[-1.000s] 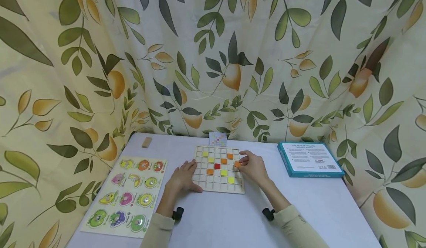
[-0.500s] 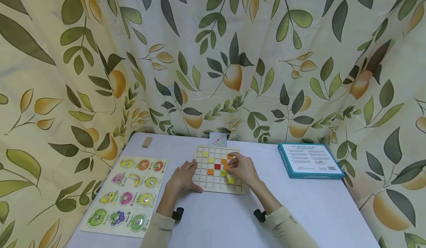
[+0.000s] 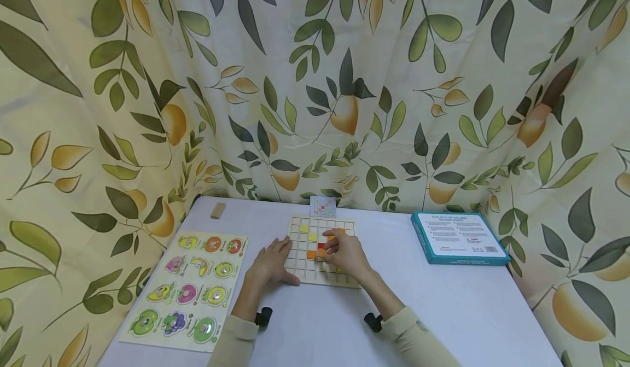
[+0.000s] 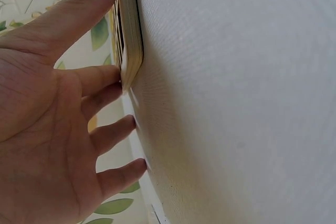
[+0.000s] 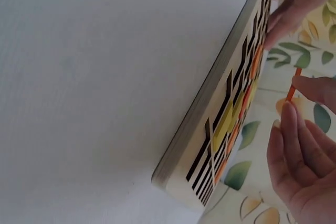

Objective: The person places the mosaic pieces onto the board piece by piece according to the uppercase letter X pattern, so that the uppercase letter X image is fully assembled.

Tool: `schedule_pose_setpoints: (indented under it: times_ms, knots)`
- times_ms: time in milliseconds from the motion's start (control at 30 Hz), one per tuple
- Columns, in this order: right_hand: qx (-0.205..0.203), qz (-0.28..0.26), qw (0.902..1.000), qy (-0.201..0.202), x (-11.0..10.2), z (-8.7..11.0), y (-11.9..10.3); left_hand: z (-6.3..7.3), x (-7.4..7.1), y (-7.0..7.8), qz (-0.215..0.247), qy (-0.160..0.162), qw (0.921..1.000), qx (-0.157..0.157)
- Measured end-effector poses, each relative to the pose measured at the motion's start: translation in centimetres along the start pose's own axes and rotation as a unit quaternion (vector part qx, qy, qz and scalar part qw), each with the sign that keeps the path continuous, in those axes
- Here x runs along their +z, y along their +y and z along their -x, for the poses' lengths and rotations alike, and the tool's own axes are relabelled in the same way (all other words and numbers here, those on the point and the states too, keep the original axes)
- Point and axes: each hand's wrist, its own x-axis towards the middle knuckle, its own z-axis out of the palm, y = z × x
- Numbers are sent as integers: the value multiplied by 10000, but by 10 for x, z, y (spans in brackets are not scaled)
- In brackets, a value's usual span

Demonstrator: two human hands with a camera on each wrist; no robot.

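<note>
A wooden grid board with yellow, orange and red square tiles in some of its cells lies mid-table. My right hand pinches an orange square tile between thumb and fingertips, held apart from the board in the right wrist view. From the head it overlaps the cells beside a seated orange tile. My hand covers part of the board's right side. Fingers spread, my left hand rests at the board's left edge, thumb along its near left corner. In the left wrist view, fingertips touch the tabletop beside the board.
A small colour-pattern card stands behind the board. To the left lies a fruit puzzle board with a small brown block beyond it. A teal-edged box sits at the right back. Patterned curtain surrounds the white table.
My right hand has moved left across the board, carrying the orange tile from its right edge toward the middle. The left hand has stayed at the left edge.
</note>
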Motion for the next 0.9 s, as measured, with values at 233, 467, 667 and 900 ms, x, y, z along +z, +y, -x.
schedule_pose_setpoints:
  times_ms: [233,467,667,900]
  knots:
    - [-343,-195,9992,-94,10,-2,-6,0,0,-1,-14,10,10000,14]
    - [-414,-72,9987,-284,25,-5,-8,1,0,0,2,45,10000,43]
    - [-442,-189,9982,-366,33,-6,-11,0,0,-1,-7,66,10000,49]
    - [-359,-147,9976,-571,42,-6,-14,-1,0,-2,-17,19,10000,58]
